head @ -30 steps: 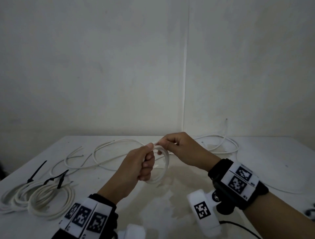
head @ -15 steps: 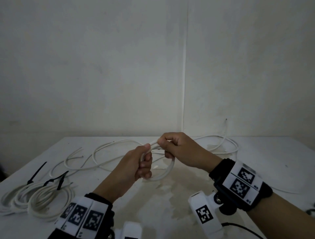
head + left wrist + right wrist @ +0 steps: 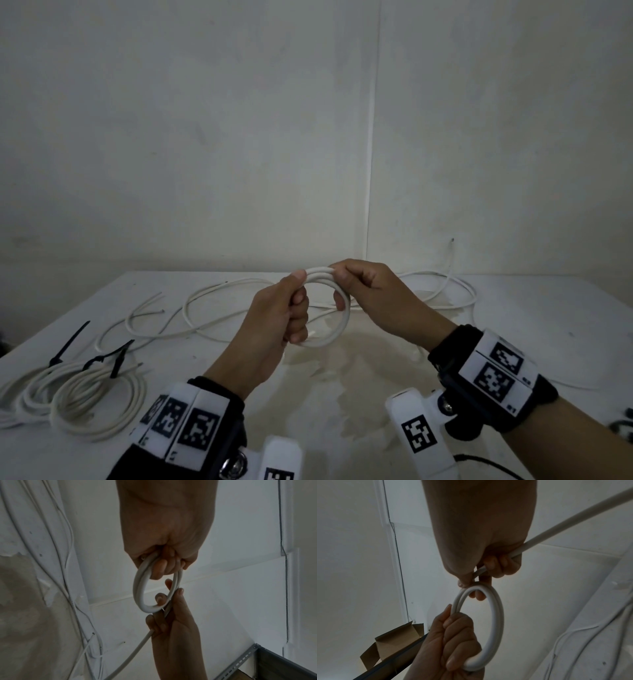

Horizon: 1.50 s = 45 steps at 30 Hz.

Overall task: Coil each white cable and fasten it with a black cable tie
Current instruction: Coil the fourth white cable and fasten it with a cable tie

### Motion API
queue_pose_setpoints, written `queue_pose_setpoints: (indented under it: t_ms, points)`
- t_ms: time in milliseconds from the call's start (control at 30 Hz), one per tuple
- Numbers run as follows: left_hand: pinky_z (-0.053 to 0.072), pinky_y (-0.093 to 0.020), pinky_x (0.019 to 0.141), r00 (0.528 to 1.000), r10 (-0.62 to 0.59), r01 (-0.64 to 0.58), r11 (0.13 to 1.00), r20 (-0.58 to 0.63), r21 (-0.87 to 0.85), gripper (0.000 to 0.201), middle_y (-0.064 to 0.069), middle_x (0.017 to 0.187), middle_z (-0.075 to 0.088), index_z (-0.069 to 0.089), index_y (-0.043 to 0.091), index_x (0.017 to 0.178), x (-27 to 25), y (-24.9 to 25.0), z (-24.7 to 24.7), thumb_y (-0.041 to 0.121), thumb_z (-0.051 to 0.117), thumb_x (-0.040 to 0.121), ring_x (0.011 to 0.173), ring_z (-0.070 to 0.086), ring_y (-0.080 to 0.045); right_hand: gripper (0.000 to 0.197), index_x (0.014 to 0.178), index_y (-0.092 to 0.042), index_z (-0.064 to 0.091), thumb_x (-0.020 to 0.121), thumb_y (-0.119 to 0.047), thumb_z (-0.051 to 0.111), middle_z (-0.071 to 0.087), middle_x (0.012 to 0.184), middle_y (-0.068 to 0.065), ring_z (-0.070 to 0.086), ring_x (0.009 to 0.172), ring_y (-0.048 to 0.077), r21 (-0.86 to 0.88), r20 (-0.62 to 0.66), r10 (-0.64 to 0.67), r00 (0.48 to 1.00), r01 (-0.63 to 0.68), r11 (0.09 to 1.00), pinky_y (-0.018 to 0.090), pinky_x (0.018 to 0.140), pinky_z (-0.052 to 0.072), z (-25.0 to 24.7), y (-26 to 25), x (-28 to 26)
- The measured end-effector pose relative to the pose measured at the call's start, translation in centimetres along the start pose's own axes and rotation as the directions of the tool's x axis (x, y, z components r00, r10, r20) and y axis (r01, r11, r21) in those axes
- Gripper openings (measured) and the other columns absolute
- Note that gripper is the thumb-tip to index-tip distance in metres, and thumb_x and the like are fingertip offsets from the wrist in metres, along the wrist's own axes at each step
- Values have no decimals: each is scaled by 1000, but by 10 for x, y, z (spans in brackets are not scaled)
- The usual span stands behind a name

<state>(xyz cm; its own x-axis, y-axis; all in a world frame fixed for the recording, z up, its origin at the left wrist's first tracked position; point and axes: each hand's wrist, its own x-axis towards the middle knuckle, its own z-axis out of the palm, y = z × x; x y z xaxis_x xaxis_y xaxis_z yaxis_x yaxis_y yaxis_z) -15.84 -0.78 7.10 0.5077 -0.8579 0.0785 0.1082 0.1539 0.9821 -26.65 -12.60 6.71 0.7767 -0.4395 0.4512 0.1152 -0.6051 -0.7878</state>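
White cable (image 3: 337, 329), round-sheathed: a small coil of about two turns is held up between both hands, above the bench (image 3: 342, 394). The near side of the coil is gripped by the left hand (image 3: 277, 322), fingers curled through the ring, thumb laid along its top. The top far side is pinched by the right hand (image 3: 370, 291) between thumb and forefinger, the other fingers curled round the strand that runs out past that hand, as seen in the right wrist view (image 3: 573, 520).

Loose remainder of the cable (image 3: 212, 305): laid in wide loops on the bench beyond and to the left of the hands, with further loops (image 3: 455, 291) beyond the right hand.

Finished coils (image 3: 78, 401), white: laid on the bench well to the left of the left hand, one with a black cable tie (image 3: 116, 356) round it.

Second black cable tie (image 3: 70, 342): lying just beyond those coils; whether it is fastened cannot be told.

Cardboard box (image 3: 399, 639), open flaps: seen in the right wrist view only.
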Motion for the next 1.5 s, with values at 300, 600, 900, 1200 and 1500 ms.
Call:
queue_pose_setpoints:
  t_ms: [300, 600, 900, 1200, 1500]
  points:
    - [18, -15, 30, 981, 53, -105, 954, -186, -282, 38, 10, 38, 22, 30, 19, 60, 14, 13, -32, 28, 37, 96, 29, 18, -3, 24, 110, -24, 64, 96, -19, 45, 49, 54, -9, 41, 52, 1, -137, -164, 30, 986, -53, 989, 13, 56, 34, -11, 35, -4]
    - [20, -14, 30, 916, 109, -232, 929, -387, -287, 39, 11, 34, 23, 30, 19, 60, 21, 19, -64, 30, 37, 97, 27, 19, -4, 30, 110, -24, 66, 92, -27, 43, 65, 74, -6, 62, 60, 11, -792, -16, -288, 958, 163, 589, 18, 48, 35, 9, 56, -10]
    - [25, -14, 32, 898, 132, -236, 950, -420, -204, 43, 10, 36, 27, 35, 18, 62, 21, 8, -49, 40, 32, 99, 31, 22, -4, 31, 79, -25, 67, 87, -34, 39, 58, 58, -8, 55, 43, 14, -819, 259, -479, 838, 454, 351, 18, 35, 30, 38, 34, -13]
    - [35, -25, 49, 935, 114, -135, 990, -336, -39, 42, 9, 40, 41, 38, 15, 62, 11, -4, -15, 34, 33, 99, 36, 39, -6, 29, 76, -26, 68, 85, -32, 41, 61, 61, -10, 54, 46, 12, -800, 255, -562, 787, 498, 334, 16, 41, 20, 48, 10, -14]
    - [41, -13, 42, 983, 133, -103, 971, -128, 216, 44, 5, 48, 53, 47, 12, 62, -6, -14, 5, 28, 31, 99, 44, 50, -5, 13, 82, -20, 42, 80, -29, 52, 59, 64, -4, 49, 53, 11, -685, 144, -677, 722, 566, 458, 23, 42, 35, 38, 1, -8]
